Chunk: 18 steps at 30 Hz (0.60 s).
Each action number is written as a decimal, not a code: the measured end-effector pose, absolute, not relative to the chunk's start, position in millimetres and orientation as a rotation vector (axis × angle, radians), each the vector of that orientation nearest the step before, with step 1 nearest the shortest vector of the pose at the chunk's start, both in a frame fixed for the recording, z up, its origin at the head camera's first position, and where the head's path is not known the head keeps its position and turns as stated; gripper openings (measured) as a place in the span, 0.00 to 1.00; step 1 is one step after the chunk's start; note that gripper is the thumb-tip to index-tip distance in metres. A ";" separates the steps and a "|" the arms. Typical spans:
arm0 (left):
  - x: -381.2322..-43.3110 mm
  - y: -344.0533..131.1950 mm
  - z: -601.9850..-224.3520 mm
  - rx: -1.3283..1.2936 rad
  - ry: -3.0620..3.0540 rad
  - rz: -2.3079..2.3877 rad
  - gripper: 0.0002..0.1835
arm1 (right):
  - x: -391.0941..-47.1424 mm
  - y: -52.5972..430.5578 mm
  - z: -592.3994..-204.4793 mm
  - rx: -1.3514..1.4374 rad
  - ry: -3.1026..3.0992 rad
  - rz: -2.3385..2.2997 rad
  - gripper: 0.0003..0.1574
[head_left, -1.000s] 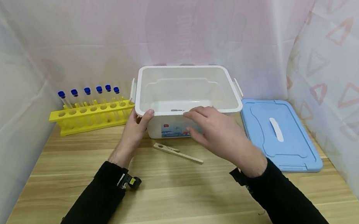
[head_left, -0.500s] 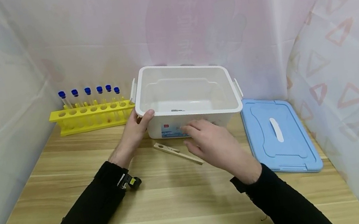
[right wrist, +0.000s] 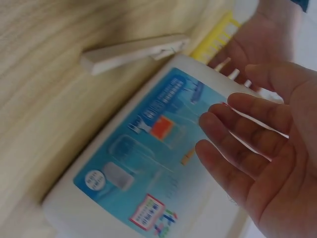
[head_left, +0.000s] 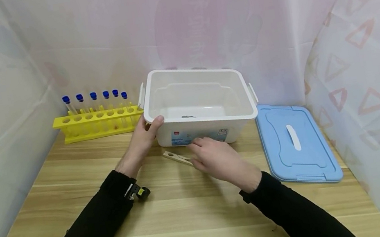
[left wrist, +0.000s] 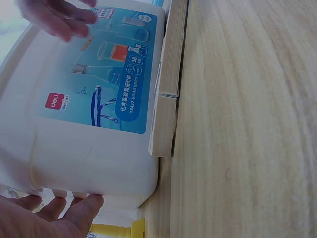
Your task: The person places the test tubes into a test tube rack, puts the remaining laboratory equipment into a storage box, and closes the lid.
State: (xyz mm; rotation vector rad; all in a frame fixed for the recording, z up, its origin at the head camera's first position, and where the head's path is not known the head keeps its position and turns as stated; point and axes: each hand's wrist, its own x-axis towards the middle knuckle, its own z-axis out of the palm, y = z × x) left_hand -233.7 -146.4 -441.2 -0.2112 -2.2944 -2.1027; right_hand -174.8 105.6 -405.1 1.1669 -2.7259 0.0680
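Observation:
A white plastic storage box [head_left: 239, 125] stands lidless on the wooden table, a blue label on its front wall. My left hand [head_left: 140, 139] grips its near left corner, thumb over the rim, fingers along the side. Just in front of the box lies a wooden test tube clamp [head_left: 176, 157]; part of it is hidden under my right hand [head_left: 220, 159] in the head view. In the right wrist view, the right hand's fingers [right wrist: 242, 134] are loosely bent and hold nothing, apart from the clamp [right wrist: 133, 53].
At the back left, touching or close to the box, stands a yellow test tube rack [head_left: 103, 135] with several blue-capped tubes. A blue lid [head_left: 275, 138] with a white handle lies right of the box. Fabric walls [head_left: 196, 18] enclose the table [head_left: 179, 236].
From the box's front rim, my right hand has come down and slightly left, over the right end of the clamp. The left hand and the box have stayed put.

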 end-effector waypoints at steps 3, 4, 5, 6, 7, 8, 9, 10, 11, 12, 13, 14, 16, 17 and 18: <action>-233.4 -146.3 -440.9 -0.208 -2.293 -2.105 0.44 | -178.4 101.9 -412.2 1.180 -2.729 0.034 0.16; -233.4 -146.2 -440.9 -0.206 -2.295 -2.102 0.44 | -179.8 100.9 -414.7 1.185 -2.729 0.031 0.13; -233.2 -146.2 -440.7 -0.205 -2.296 -2.102 0.44 | -181.1 100.0 -417.2 1.190 -2.728 0.029 0.11; -233.1 -146.3 -440.7 -0.202 -2.300 -2.100 0.44 | -182.5 99.2 -419.8 1.193 -2.730 0.027 0.09; -233.1 -146.3 -440.6 -0.199 -2.304 -2.097 0.45 | -183.8 98.3 -421.9 1.197 -2.736 0.025 0.07; -233.2 -146.4 -440.5 -0.198 -2.309 -2.094 0.45 | -185.2 97.4 -424.1 1.200 -2.744 0.019 0.07; -233.4 -146.4 -440.7 -0.197 -2.310 -2.094 0.45 | -186.4 96.4 -426.0 1.204 -2.752 0.014 0.06; -233.6 -146.4 -440.9 -0.196 -2.311 -2.094 0.46 | -187.6 95.5 -427.7 1.207 -2.762 0.006 0.06; -233.8 -146.4 -441.0 -0.197 -2.309 -2.095 0.46 | -188.7 94.5 -429.1 1.210 -2.773 -0.005 0.06; -233.9 -146.5 -441.3 -0.197 -2.307 -2.095 0.46 | -190.0 93.3 -430.5 1.211 -2.785 -0.017 0.07; -234.5 -146.4 -441.8 -0.202 -2.299 -2.101 0.46 | -190.9 92.2 -431.5 1.215 -2.795 -0.030 0.07; -235.1 -146.4 -442.3 -0.208 -2.290 -2.108 0.46 | -192.0 91.0 -432.8 1.219 -2.804 -0.040 0.08; -236.2 -146.5 -443.5 -0.217 -2.276 -2.116 0.45 | -193.9 88.6 -435.2 1.232 -2.821 -0.061 0.09; -236.6 -146.5 -443.8 -0.222 -2.269 -2.119 0.45 | -194.8 87.5 -436.4 1.239 -2.826 -0.065 0.10; -236.9 -146.5 -444.2 -0.227 -2.263 -2.123 0.44 | -195.6 86.3 -437.6 1.243 -2.830 -0.072 0.10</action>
